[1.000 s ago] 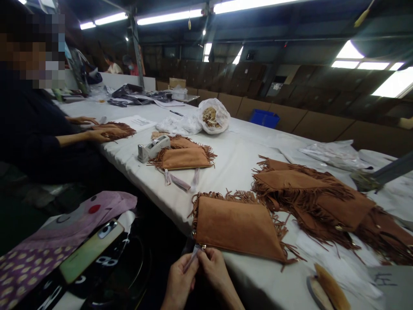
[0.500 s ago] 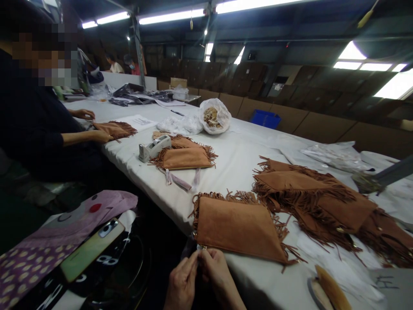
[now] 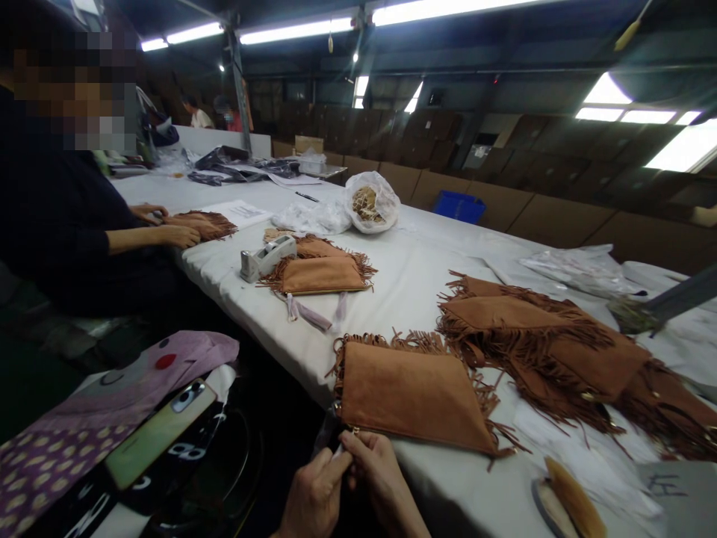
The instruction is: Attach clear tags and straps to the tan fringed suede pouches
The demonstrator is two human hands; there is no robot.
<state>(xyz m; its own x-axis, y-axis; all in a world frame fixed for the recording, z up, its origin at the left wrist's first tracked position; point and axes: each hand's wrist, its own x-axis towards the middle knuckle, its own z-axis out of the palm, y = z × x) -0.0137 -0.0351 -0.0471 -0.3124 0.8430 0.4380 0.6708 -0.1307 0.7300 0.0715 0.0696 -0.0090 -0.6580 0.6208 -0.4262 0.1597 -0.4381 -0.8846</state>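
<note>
A brown suede fringed pouch [image 3: 411, 394] lies flat at the near edge of the white table [image 3: 414, 276]. My left hand [image 3: 312, 496] and my right hand [image 3: 376, 474] meet just below the pouch's near left corner. Both pinch a small pale strip [image 3: 338, 449] next to the pouch's metal fitting; their fingers are closed and pressed together. The strip is mostly hidden by my fingers.
A heap of fringed pouches [image 3: 565, 351] lies to the right. Another pouch [image 3: 319, 274] and a tape dispenser [image 3: 267, 258] sit further back. A seated person [image 3: 61, 209] on the left handles a pouch [image 3: 199, 223]. A phone [image 3: 157, 433] rests on patterned cloth at the lower left.
My hands have closed in tighter on the strip at the pouch's corner, the left one sliding slightly down and right. The person on the left shifted their hands on their pouch.
</note>
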